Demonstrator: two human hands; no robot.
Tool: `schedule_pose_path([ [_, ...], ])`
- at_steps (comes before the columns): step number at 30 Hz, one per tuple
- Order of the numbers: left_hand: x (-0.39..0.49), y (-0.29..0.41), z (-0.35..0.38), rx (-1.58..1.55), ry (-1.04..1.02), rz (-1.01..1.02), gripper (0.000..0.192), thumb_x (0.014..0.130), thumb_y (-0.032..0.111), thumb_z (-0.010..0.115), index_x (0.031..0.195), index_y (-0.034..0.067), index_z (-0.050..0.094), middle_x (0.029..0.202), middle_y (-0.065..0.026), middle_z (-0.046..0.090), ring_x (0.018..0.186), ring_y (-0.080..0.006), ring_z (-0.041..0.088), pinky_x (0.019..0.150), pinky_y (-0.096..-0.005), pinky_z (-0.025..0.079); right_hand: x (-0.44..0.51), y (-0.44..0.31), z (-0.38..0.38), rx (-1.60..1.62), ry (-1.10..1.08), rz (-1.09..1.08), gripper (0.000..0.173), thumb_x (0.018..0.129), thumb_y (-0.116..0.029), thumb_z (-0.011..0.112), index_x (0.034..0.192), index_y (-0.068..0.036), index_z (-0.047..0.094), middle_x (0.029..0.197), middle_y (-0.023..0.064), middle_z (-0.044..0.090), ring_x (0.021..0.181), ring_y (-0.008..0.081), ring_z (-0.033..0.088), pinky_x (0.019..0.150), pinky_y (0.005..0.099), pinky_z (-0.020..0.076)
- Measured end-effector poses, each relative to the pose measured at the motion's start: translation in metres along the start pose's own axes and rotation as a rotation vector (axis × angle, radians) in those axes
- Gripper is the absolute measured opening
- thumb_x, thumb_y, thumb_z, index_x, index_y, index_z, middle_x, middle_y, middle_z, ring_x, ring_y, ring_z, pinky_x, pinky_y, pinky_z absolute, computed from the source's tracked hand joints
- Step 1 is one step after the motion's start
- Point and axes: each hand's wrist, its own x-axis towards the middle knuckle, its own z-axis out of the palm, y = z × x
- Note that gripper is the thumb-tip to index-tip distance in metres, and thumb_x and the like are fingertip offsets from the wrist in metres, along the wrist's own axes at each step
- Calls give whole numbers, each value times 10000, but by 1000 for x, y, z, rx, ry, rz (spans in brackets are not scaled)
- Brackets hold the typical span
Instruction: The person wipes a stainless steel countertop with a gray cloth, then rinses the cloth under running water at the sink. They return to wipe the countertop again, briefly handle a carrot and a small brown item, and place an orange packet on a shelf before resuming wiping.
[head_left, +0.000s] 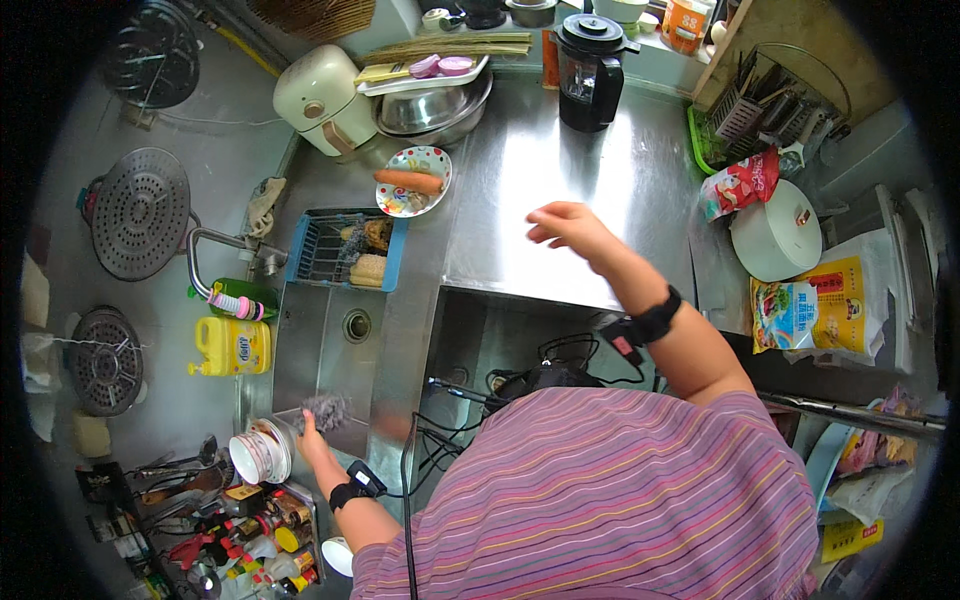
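Note:
My left hand (313, 444) grips a grey fluffy scrubber (328, 412) over the near end of the stainless steel sink (330, 386). Beside that hand, several bowls and plates (259, 454) with patterned rims are stacked on their side. My right hand (566, 227) hovers over the shiny steel countertop (510, 157), its fingers loosely bent and apart, with nothing in them. A blue-framed drain basket (399, 255) hangs across the sink's far end with a sponge and other scrubbers inside. Next to it, a spotted plate (427, 156) carries a carrot (409, 181).
A bent faucet (196, 259) and a yellow detergent jug (236, 346) stand along the sink's left side. At the back are a blender (592, 75), steel bowls (431, 112) and a cream air fryer (326, 97). A white pot (776, 231) sits right. Cables (442, 431) hang near my body.

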Motion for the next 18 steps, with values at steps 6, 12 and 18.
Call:
schedule_pose_path([
  [6, -83, 111, 78, -100, -489, 471, 385, 883, 130, 697, 1229, 16, 573, 1098, -56, 631, 961, -161, 599, 873, -285, 472, -55, 39, -105, 68, 299, 78, 326, 945, -358, 595, 1080, -69, 664, 941, 55, 712, 883, 143, 667, 777, 277, 481],
  [12, -179, 198, 194, 23, -793, 480, 300, 946, 194, 622, 1242, 157, 588, 1071, -15, 612, 841, -102, 575, 572, -247, 475, -88, 94, -143, 161, 431, 151, 257, 956, -314, 582, 1023, -84, 675, 901, 30, 711, 822, 115, 652, 731, 273, 464],
  [18, -245, 242, 314, -217, -1079, 544, 289, 969, 245, 600, 1247, 165, 595, 1146, -16, 606, 887, -103, 576, 588, -260, 482, -96, 129, -153, 138, 517, 193, 244, 946, -314, 600, 1012, -91, 673, 882, 22, 709, 811, 111, 644, 723, 275, 450],
])
